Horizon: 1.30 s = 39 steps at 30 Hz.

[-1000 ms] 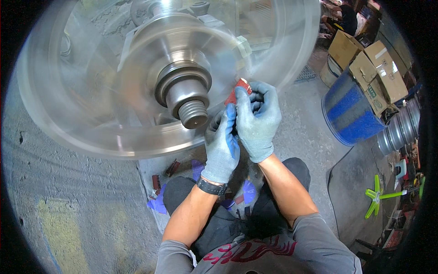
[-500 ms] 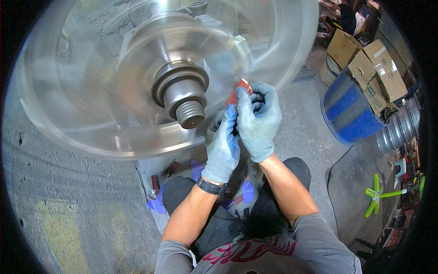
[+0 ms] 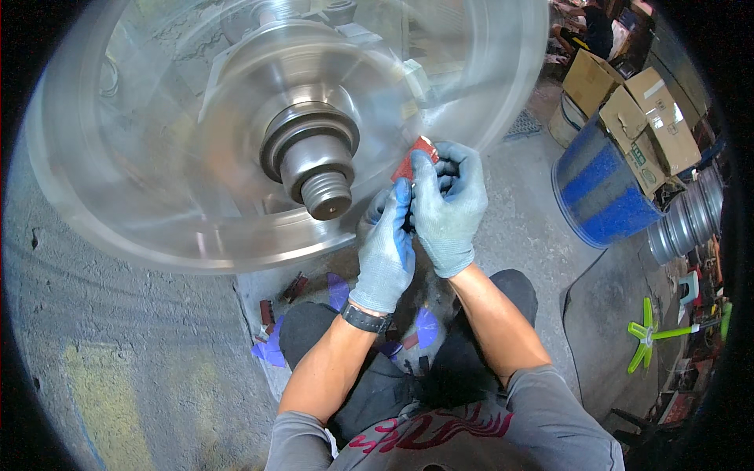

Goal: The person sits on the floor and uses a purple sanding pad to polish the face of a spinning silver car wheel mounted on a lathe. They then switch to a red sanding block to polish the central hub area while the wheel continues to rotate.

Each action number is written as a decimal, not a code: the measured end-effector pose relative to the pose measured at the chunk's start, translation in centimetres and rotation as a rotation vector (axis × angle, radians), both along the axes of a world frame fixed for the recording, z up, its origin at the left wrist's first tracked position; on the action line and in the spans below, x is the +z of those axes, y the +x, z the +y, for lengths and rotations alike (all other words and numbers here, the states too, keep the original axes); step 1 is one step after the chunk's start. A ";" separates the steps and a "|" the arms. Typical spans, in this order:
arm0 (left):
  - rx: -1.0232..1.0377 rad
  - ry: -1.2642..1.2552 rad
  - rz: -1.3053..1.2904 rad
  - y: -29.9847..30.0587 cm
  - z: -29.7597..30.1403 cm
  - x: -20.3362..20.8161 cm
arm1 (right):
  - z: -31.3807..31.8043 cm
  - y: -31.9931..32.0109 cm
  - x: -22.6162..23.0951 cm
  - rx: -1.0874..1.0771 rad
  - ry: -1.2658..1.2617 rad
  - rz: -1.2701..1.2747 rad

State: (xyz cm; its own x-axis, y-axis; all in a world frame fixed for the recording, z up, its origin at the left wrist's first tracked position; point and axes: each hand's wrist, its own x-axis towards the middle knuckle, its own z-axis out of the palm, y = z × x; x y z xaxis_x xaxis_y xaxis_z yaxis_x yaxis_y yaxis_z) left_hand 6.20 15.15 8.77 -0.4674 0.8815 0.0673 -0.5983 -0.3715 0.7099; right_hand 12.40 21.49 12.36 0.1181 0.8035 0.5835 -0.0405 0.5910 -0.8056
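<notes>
A wheel rim (image 3: 220, 255), blurred by spinning, turns round a threaded metal spindle (image 3: 326, 192) in front of me. Both my hands wear grey gloves with blue on the palm side. Between thumb and fingers, my right hand (image 3: 448, 208) grips a small folded piece of red sandpaper (image 3: 415, 159), held up at the wheel's right side. My left hand (image 3: 385, 247) is closed just below it, its thumb at the paper's lower edge. The fingers of the left hand are partly hidden, and whether the paper touches the spinning metal is hard to see.
Purple abrasive pieces (image 3: 426, 327) and dark red blocks (image 3: 267, 312) lie on the floor around my knees. To the right stand a blue drum (image 3: 597, 188) with cardboard boxes (image 3: 648, 118) on top, stacked metal rims (image 3: 683, 220) and a green star-shaped base (image 3: 642, 333). Another person (image 3: 593, 31) is far right.
Both hands have shifted very slightly to the right with the red sandpaper, keeping the same hold. The wheel keeps spinning.
</notes>
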 end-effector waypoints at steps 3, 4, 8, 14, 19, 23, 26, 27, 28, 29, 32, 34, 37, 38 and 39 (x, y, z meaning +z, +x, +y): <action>-0.006 -0.007 -0.074 0.1 -0.1 0.3 | 0.1 -0.1 -0.3 -0.020 -0.002 -0.014; -0.007 -0.006 -0.086 0.1 -0.1 0.3 | 0.1 -0.1 -0.3 -0.020 -0.005 -0.013; -0.006 -0.016 -0.082 0.1 0.1 0.2 | 0.1 0.0 -0.2 -0.014 -0.025 -0.007; 0.003 -0.016 -0.015 0.0 0.1 -0.3 | -0.1 0.2 -0.1 -0.026 0.008 -0.037; -0.022 -0.023 -0.110 0.4 0.3 0.2 | 0.1 0.4 -0.1 -0.020 0.010 -0.028; -0.084 0.016 -0.109 -0.3 0.5 -1.7 | 0.0 0.5 -0.3 0.014 -0.029 -0.019; -0.086 -0.001 -0.075 -0.4 0.5 -2.0 | 0.0 0.6 -0.4 0.022 -0.074 -0.003; -0.093 -0.002 -0.079 -0.3 0.5 -1.9 | 0.0 0.6 -0.4 0.026 -0.091 0.004; -0.100 -0.004 -0.084 -0.3 0.5 -1.8 | 0.0 0.6 -0.5 0.023 -0.078 -0.009; -0.107 -0.005 -0.089 -0.3 0.4 -1.7 | 0.0 0.7 -0.5 0.021 -0.064 -0.021; -0.100 -0.010 -0.060 -0.3 0.3 -1.5 | -0.1 0.7 -0.3 0.025 -0.084 -0.020; -0.117 0.012 -0.090 -0.3 0.4 -1.8 | -0.1 0.8 -0.3 0.025 -0.094 -0.016; -0.079 0.001 -0.114 0.3 0.4 -0.8 | 0.0 0.8 -0.5 0.016 -0.086 -0.018; -0.057 -0.011 -0.118 0.5 0.4 -0.4 | 0.0 0.8 -0.6 0.014 -0.088 -0.018; -0.055 -0.013 -0.115 0.5 0.4 -0.4 | 0.0 0.7 -0.5 0.014 -0.089 -0.017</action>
State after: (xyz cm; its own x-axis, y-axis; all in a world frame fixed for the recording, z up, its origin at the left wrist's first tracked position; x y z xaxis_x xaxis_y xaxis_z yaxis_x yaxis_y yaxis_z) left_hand 6.69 15.57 8.40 -0.4225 0.9063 0.0044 -0.6950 -0.3271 0.6403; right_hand 13.13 21.49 11.83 0.0975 0.8537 0.5116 -0.0339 0.5166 -0.8556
